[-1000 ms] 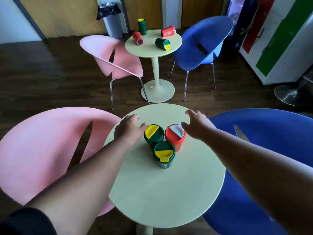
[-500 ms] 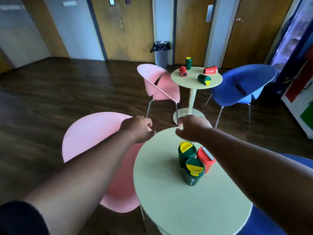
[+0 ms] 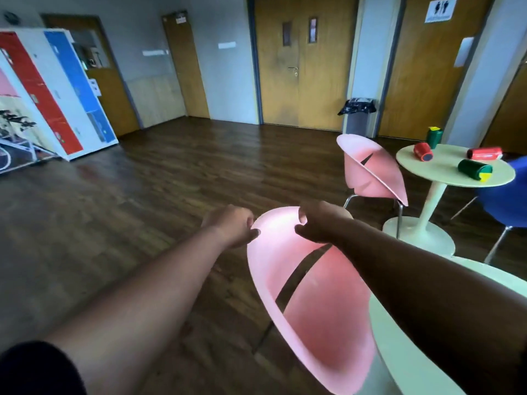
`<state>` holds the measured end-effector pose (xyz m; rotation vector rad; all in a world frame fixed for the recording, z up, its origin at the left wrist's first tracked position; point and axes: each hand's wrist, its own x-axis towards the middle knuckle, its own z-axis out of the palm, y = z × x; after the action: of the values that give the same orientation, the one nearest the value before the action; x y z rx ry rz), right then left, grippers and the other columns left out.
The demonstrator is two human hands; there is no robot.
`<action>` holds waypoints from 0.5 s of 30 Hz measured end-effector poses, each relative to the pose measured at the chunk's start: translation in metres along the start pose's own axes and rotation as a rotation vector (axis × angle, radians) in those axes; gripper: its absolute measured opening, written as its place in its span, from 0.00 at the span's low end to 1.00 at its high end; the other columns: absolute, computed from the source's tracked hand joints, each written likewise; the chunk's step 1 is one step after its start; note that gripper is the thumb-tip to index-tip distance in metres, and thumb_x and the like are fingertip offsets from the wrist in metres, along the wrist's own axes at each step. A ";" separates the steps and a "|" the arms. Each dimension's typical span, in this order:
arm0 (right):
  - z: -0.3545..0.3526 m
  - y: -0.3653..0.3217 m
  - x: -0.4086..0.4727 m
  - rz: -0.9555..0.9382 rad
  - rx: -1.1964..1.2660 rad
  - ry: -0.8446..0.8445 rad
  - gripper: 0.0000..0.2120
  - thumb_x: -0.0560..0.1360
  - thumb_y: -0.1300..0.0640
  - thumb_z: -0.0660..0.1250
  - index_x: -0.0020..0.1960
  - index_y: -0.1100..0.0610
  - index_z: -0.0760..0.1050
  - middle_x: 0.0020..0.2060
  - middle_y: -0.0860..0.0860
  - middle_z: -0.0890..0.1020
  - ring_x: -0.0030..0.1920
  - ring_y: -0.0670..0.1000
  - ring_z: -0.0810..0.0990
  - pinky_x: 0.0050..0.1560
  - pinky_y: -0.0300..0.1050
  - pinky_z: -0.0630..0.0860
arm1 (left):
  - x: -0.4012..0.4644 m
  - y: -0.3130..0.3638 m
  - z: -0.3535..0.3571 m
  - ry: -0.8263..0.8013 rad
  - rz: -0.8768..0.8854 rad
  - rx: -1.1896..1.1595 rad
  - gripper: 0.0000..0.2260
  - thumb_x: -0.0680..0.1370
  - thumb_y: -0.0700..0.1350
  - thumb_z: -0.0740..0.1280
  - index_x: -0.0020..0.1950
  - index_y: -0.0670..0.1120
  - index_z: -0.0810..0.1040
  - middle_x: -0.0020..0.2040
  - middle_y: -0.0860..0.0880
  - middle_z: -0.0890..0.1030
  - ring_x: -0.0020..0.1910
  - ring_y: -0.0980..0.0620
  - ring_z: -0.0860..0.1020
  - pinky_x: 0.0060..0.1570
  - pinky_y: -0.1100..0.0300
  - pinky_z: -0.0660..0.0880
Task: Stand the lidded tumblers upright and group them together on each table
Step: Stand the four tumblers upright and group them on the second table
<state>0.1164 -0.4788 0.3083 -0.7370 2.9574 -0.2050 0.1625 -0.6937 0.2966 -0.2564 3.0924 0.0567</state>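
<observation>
The far round table at the right carries several tumblers. A green one with a yellow lid stands upright at its back. Two red tumblers lie on their sides, one at the left and one at the right. A green tumbler with a yellow lid lies on its side near the front. My left hand and right hand hang in the air above the near pink chair, fingers loosely curled, holding nothing. Only the rim of the near table shows; its tumblers are out of view.
A second pink chair stands left of the far table and a blue chair right of it. A bin with a black bag stands by the doors. Coloured lockers line the left wall. Dark wooden floor spreads between.
My view has swung up and to the left, away from the near table. The three grouped tumblers have left the view. Both hands have lifted off the table and now hover over the pink chair.
</observation>
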 end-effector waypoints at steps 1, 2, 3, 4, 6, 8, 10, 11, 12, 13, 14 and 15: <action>0.004 -0.021 0.012 -0.020 0.013 0.002 0.14 0.74 0.42 0.62 0.56 0.46 0.76 0.60 0.48 0.80 0.58 0.55 0.79 0.55 0.51 0.79 | 0.003 -0.023 -0.003 0.001 -0.018 -0.017 0.16 0.71 0.65 0.66 0.44 0.54 0.78 0.53 0.54 0.84 0.53 0.48 0.81 0.53 0.54 0.79; 0.008 -0.041 0.024 -0.042 0.012 -0.004 0.15 0.75 0.42 0.62 0.58 0.46 0.76 0.60 0.48 0.79 0.58 0.54 0.79 0.54 0.50 0.79 | 0.005 -0.045 -0.006 -0.001 -0.033 -0.025 0.16 0.72 0.65 0.67 0.45 0.54 0.78 0.52 0.54 0.83 0.53 0.48 0.81 0.54 0.55 0.78; 0.010 -0.059 0.035 -0.061 0.002 -0.011 0.15 0.76 0.43 0.62 0.60 0.47 0.77 0.60 0.49 0.79 0.59 0.54 0.79 0.54 0.49 0.79 | 0.007 -0.065 -0.009 -0.008 -0.045 -0.024 0.16 0.72 0.66 0.67 0.47 0.54 0.79 0.53 0.54 0.83 0.53 0.48 0.81 0.54 0.56 0.78; 0.013 -0.074 0.045 -0.069 -0.003 -0.019 0.16 0.76 0.44 0.62 0.60 0.48 0.77 0.60 0.49 0.79 0.59 0.55 0.79 0.54 0.49 0.79 | 0.010 -0.083 -0.011 -0.010 -0.057 -0.017 0.17 0.73 0.66 0.66 0.49 0.54 0.79 0.53 0.54 0.83 0.54 0.48 0.81 0.54 0.57 0.77; 0.019 -0.098 0.068 -0.068 0.006 -0.036 0.16 0.74 0.44 0.63 0.59 0.47 0.77 0.60 0.49 0.79 0.58 0.55 0.79 0.55 0.51 0.79 | 0.019 -0.114 -0.011 -0.018 -0.076 -0.015 0.17 0.74 0.66 0.65 0.51 0.55 0.80 0.55 0.54 0.82 0.57 0.48 0.80 0.53 0.58 0.75; 0.024 -0.115 0.094 -0.074 0.012 -0.058 0.16 0.73 0.43 0.63 0.58 0.46 0.77 0.60 0.49 0.80 0.58 0.55 0.79 0.55 0.52 0.80 | 0.034 -0.137 -0.008 -0.038 -0.088 -0.029 0.17 0.74 0.66 0.65 0.53 0.56 0.79 0.57 0.54 0.82 0.58 0.49 0.80 0.53 0.58 0.73; 0.030 -0.125 0.121 -0.085 0.008 -0.075 0.15 0.73 0.44 0.63 0.58 0.46 0.77 0.60 0.48 0.80 0.58 0.55 0.79 0.55 0.51 0.79 | 0.053 -0.154 -0.003 -0.054 -0.099 -0.037 0.17 0.75 0.67 0.65 0.53 0.57 0.79 0.58 0.54 0.82 0.59 0.49 0.79 0.53 0.58 0.72; 0.033 -0.128 0.134 -0.090 -0.002 -0.083 0.15 0.73 0.45 0.64 0.58 0.46 0.77 0.60 0.48 0.80 0.58 0.54 0.79 0.54 0.50 0.79 | 0.064 -0.160 -0.001 -0.062 -0.105 -0.040 0.17 0.75 0.67 0.65 0.53 0.57 0.79 0.58 0.54 0.82 0.59 0.49 0.79 0.54 0.58 0.72; 0.037 -0.129 0.149 -0.093 -0.012 -0.087 0.15 0.74 0.45 0.64 0.58 0.47 0.77 0.60 0.47 0.79 0.58 0.54 0.79 0.54 0.50 0.79 | 0.075 -0.166 0.001 -0.066 -0.105 -0.041 0.17 0.74 0.67 0.64 0.54 0.57 0.79 0.58 0.54 0.82 0.60 0.50 0.79 0.54 0.58 0.72; 0.040 -0.130 0.165 -0.096 -0.016 -0.088 0.15 0.74 0.46 0.64 0.59 0.46 0.77 0.61 0.47 0.79 0.58 0.53 0.79 0.54 0.49 0.79 | 0.088 -0.171 0.001 -0.069 -0.106 -0.042 0.17 0.74 0.67 0.64 0.54 0.57 0.78 0.58 0.55 0.82 0.59 0.50 0.79 0.55 0.58 0.73; 0.043 -0.131 0.182 -0.099 -0.014 -0.092 0.15 0.75 0.46 0.64 0.59 0.46 0.77 0.61 0.46 0.79 0.59 0.53 0.79 0.54 0.49 0.79 | 0.101 -0.177 0.001 -0.070 -0.107 -0.043 0.17 0.74 0.67 0.64 0.54 0.57 0.79 0.57 0.55 0.82 0.58 0.50 0.80 0.55 0.58 0.73; 0.046 -0.131 0.199 -0.102 -0.013 -0.097 0.14 0.75 0.47 0.63 0.60 0.46 0.77 0.61 0.46 0.79 0.60 0.53 0.79 0.53 0.48 0.78 | 0.115 -0.183 0.000 -0.071 -0.112 -0.044 0.17 0.74 0.67 0.64 0.54 0.57 0.79 0.57 0.55 0.82 0.57 0.50 0.80 0.54 0.58 0.74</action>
<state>0.0070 -0.6926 0.2727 -0.8750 2.8352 -0.1523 0.0796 -0.8925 0.2859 -0.4192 3.0030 0.1281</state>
